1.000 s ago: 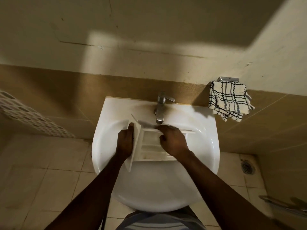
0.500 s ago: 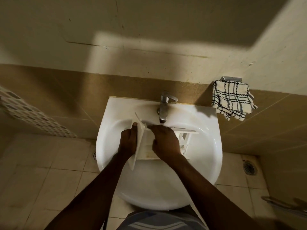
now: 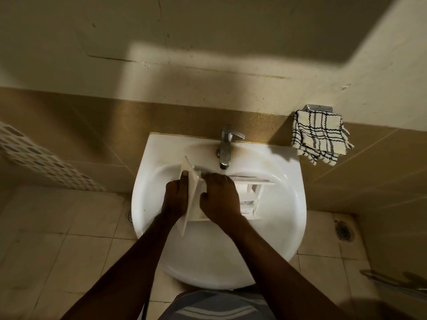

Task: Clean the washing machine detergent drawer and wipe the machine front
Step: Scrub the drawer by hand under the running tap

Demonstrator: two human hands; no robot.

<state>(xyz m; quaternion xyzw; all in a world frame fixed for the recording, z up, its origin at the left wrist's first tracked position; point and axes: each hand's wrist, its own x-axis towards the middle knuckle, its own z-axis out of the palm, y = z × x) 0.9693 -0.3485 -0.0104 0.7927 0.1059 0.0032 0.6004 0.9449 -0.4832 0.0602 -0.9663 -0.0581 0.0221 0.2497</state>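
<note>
The white detergent drawer [image 3: 253, 197] lies across the bowl of a white sink [image 3: 221, 257], below the chrome tap [image 3: 226, 147]. Its flat front panel points left and stands on edge. My left hand [image 3: 175, 197] grips that front panel from the left side, thumb on top. My right hand [image 3: 220, 198] rests inside the drawer's left compartments, fingers curled down into them; what lies under the palm is hidden. The right compartments with their dividers are visible. No water stream can be made out at the tap.
A checked cloth [image 3: 320, 136] hangs from a metal holder on the wall right of the sink. A floor drain [image 3: 343, 230] sits at the right on the tiled floor. A metal bar [image 3: 392, 282] shows at lower right.
My right hand has slid left along the drawer, from its middle to the compartments beside the front panel. The left hand keeps its hold on the panel.
</note>
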